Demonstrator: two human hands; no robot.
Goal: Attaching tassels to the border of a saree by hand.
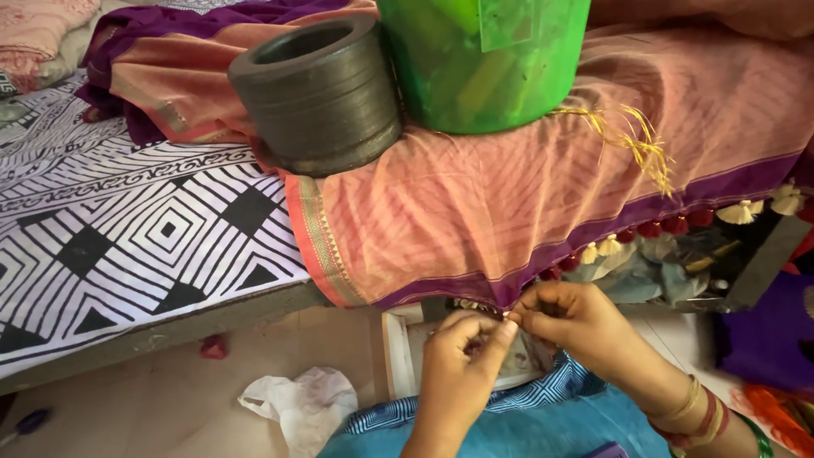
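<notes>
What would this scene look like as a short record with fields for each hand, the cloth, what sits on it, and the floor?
left hand: left hand pinches the purple border of the cloth, fingertips meeting the other hand
right hand: right hand pinches the same spot on the edge
cloth: peach sari with purple border draped over the bed, red and cream tassels along the hem
on cloth: dark grey ring weight, green plastic container
bed: black and white patterned sheet
floor: crumpled white cloth
</notes>
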